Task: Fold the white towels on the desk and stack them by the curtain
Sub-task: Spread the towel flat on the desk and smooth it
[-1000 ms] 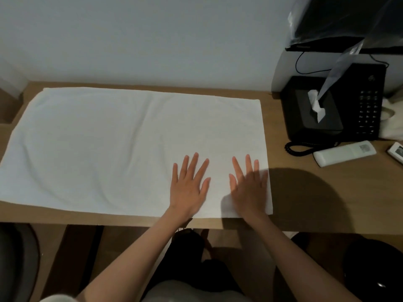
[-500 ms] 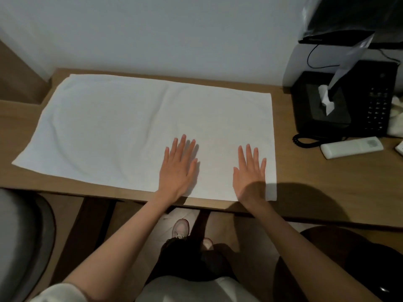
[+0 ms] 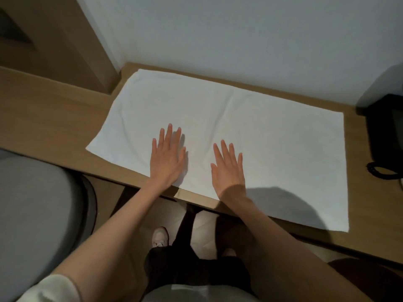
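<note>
One white towel (image 3: 272, 136) lies spread flat across the wooden desk (image 3: 54, 118), reaching from the far left corner by the wall to the near right edge. My left hand (image 3: 168, 158) rests palm down on the towel near its front edge, fingers straight and spread. To its right, my right hand (image 3: 229, 168) lies flat on the towel in the same way. Neither hand holds anything. A few soft creases run through the towel's middle. No curtain shows in view.
A black telephone (image 3: 386, 136) with a coiled cord sits at the desk's right end. A grey chair seat (image 3: 32, 214) stands at the lower left. A wooden panel (image 3: 65, 40) rises at the back left. My legs and shoes are under the desk.
Both hands slid leftward over the towel while staying flat on it. The view swung left, so the phone, tissue box and remote mostly left the frame.
</note>
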`<action>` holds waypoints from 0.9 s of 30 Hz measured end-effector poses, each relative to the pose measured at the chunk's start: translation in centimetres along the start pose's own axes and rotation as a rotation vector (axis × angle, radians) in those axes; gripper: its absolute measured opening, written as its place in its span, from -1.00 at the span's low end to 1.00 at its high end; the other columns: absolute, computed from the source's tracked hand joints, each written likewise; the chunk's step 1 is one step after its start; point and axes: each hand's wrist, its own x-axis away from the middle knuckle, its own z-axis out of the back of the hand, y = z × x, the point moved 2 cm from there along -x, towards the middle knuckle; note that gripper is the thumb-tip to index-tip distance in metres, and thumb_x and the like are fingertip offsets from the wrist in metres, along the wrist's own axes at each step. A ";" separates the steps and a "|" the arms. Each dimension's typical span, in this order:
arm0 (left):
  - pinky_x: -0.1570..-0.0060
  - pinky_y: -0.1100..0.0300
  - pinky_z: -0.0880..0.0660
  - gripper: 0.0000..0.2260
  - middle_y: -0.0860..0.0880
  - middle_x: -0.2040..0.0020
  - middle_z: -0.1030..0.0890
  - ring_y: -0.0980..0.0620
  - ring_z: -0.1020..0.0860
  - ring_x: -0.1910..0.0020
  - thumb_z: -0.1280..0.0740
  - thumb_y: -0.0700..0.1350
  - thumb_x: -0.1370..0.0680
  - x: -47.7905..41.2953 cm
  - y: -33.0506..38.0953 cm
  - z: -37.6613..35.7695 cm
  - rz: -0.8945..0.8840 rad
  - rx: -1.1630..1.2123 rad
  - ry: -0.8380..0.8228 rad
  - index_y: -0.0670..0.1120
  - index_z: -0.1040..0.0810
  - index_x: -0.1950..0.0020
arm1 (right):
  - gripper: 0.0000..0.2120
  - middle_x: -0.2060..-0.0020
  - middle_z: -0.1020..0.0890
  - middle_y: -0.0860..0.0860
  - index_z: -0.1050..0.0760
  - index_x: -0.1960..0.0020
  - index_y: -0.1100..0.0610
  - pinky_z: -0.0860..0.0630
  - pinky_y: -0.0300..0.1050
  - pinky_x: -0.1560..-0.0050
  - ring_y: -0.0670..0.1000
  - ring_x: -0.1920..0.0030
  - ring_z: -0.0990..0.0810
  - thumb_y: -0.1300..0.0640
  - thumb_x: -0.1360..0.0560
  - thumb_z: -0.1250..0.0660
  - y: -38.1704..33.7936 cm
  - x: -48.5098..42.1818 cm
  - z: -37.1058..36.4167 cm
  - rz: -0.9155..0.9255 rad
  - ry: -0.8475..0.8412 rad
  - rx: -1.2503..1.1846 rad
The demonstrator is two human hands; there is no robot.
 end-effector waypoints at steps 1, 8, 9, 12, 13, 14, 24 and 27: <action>-0.40 0.08 0.34 -0.50 -0.02 -0.57 0.20 -0.03 0.23 -0.53 0.08 0.09 -0.66 -0.4 -1.2 0.2 0.009 -0.012 -0.007 0.02 0.11 -0.58 | -0.49 -0.55 0.15 0.03 0.16 -0.57 0.05 0.23 0.08 -0.52 0.07 -0.54 0.23 0.04 -0.67 0.07 -1.3 -0.5 -0.3 0.018 0.018 -0.011; -0.42 -0.09 0.33 -0.49 -0.01 -0.57 0.19 -0.05 0.26 -0.53 0.11 0.16 -0.64 -3.0 -10.0 1.1 0.004 -0.019 -0.064 0.09 0.10 -0.57 | -0.49 -0.53 -0.11 0.11 -0.10 -0.54 0.10 0.12 0.13 -0.49 0.15 -0.54 -0.01 0.15 -0.62 -0.13 -9.2 -4.0 -2.9 0.018 0.073 -0.088; -0.41 -0.12 0.34 -0.50 -0.01 -0.58 0.18 -0.06 0.26 -0.53 0.12 0.17 -0.64 -3.3 -11.2 1.1 0.013 -0.019 -0.059 0.11 0.09 -0.57 | -0.49 -0.54 -0.10 0.10 -0.08 -0.55 0.06 0.15 0.12 -0.49 0.15 -0.54 0.00 0.12 -0.63 -0.10 -10.0 -4.4 -3.3 0.010 0.068 -0.085; -0.43 -0.14 0.36 -0.51 0.01 -0.57 0.19 -0.09 0.29 -0.52 0.15 0.20 -0.63 -4.0 -14.7 1.0 0.065 -0.005 -0.061 0.16 0.10 -0.56 | -0.52 -0.55 -0.02 0.08 -0.02 -0.56 -0.05 0.26 0.12 -0.48 0.12 -0.55 0.08 -0.01 -0.65 0.03 -11.3 -4.8 -4.6 -0.014 0.034 -0.062; -0.45 -0.14 0.34 -0.51 0.02 -0.57 0.20 -0.10 0.29 -0.52 0.16 0.21 -0.63 -4.1 -15.8 0.8 0.078 0.003 -0.070 0.17 0.12 -0.56 | -0.51 -0.56 0.02 0.05 0.02 -0.55 -0.09 0.29 0.11 -0.48 0.09 -0.55 0.12 -0.06 -0.64 0.08 -11.5 -4.8 -5.0 -0.032 0.024 -0.050; -0.45 -0.12 0.33 -0.51 0.02 -0.57 0.20 -0.10 0.29 -0.52 0.17 0.21 -0.63 -4.1 -16.7 0.6 0.082 0.005 -0.077 0.18 0.13 -0.55 | -0.51 -0.56 0.06 0.02 0.05 -0.55 -0.13 0.30 0.10 -0.48 0.07 -0.55 0.15 -0.11 -0.64 0.12 -11.5 -4.7 -5.3 -0.048 0.020 -0.031; -0.47 -0.06 0.29 -0.47 -0.22 -0.55 0.22 -0.21 0.24 -0.52 0.12 0.22 -0.61 -3.0 -21.3 0.7 0.195 0.003 -0.037 0.13 0.14 -0.56 | -0.49 -0.56 0.11 -0.05 0.09 -0.54 -0.20 0.29 0.07 -0.50 0.03 -0.54 0.21 -0.19 -0.60 0.22 -12.1 -4.2 -5.3 -0.096 0.018 0.037; -0.48 -0.04 0.29 -0.42 -0.24 -0.54 0.24 -0.19 0.25 -0.52 0.09 0.18 -0.63 -2.8 -21.9 1.2 0.189 0.003 -0.071 -0.02 0.17 -0.57 | -0.50 -0.55 0.17 -0.08 0.16 -0.53 -0.23 0.33 0.06 -0.49 0.00 -0.53 0.27 -0.19 -0.60 0.23 -12.4 -4.2 -5.1 -0.130 -0.015 0.028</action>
